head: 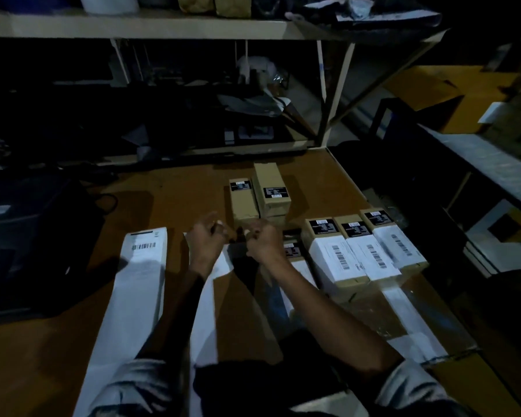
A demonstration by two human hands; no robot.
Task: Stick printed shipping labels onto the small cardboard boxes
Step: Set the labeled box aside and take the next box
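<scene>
Both our forearms reach forward over the table [169, 188], our left hand [206, 239] and right hand [260, 240] close together, fingers curled. They appear to pinch a white label strip [223, 260]; the blur hides the grip. Three labelled boxes [370, 251] sit just right, two bare boxes [260, 194] beyond.

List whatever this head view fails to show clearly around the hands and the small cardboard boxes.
- Head view: whatever the left hand and right hand pinch is lost in blur and shadow.
- The brown cardboard box beside the right hand is largely covered by that wrist.
- Print on the white shipping labels is too small to read.
- The dark shelf contents are underlit.
</scene>
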